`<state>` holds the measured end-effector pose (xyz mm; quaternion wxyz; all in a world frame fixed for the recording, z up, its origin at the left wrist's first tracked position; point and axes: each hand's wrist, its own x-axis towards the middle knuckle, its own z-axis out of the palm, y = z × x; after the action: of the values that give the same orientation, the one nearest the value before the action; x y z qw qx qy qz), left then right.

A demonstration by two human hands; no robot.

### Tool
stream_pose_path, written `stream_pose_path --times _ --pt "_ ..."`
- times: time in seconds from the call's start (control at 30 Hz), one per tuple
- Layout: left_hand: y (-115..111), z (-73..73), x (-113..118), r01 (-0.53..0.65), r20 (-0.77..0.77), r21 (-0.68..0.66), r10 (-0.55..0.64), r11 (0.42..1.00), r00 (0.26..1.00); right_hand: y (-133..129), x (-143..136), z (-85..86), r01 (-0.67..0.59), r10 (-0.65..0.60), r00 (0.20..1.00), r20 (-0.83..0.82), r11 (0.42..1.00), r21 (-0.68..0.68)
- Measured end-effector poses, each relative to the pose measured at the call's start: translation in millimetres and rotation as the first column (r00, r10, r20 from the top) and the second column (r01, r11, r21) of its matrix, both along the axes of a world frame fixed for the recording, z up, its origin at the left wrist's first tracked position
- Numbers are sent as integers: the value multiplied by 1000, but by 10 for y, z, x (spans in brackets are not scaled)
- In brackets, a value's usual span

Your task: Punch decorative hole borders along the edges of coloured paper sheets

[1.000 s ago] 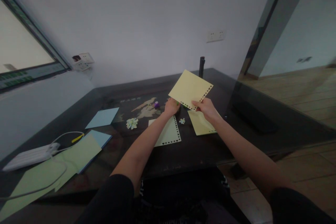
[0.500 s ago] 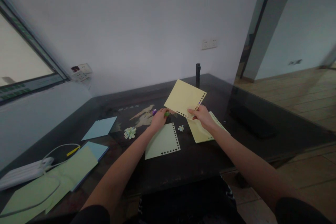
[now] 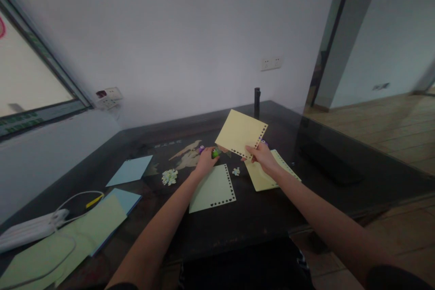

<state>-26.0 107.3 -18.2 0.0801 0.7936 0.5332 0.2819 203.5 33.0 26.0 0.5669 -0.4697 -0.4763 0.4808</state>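
My right hand [image 3: 263,156] pinches a yellow sheet of paper [image 3: 239,130] by its lower corner, thumb on top. Small dark cut-outs line two edges of that sheet, which is held tilted above the table. My left hand [image 3: 205,161] is closed over a small green craft punch [image 3: 215,153], its fingers partly hiding it. Just beyond those fingers sits a purple punch [image 3: 201,149]. Another purple piece [image 3: 264,143] peeks out behind my right hand. Under my left wrist lies a pale green sheet [image 3: 210,190] with shapes punched along two edges.
More yellow sheets [image 3: 261,176] lie below my right hand. Punched-out bits form a larger pile [image 3: 169,176] and a smaller one [image 3: 235,171]. At left are blue sheets [image 3: 131,170], green sheets [image 3: 102,217] and a white power strip [image 3: 32,229]. A black cylinder [image 3: 257,102] stands at the back.
The view has tipped up slightly, so the table sits lower. More of the green punch shows beside my left fingers. My right hand keeps the yellow sheet in nearly the same pose.
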Motion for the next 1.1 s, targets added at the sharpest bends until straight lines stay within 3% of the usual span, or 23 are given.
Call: stream_pose_path --times 0.5,1.1 --pt "0 -26 3 -26 60 34 24 999 998 -48 8 -3 -40 40 998 40 999 -6" --pt "-3 -57 14 4 20 45 -5 999 1000 -68 -22 6 -41 42 998 42 999 -17"
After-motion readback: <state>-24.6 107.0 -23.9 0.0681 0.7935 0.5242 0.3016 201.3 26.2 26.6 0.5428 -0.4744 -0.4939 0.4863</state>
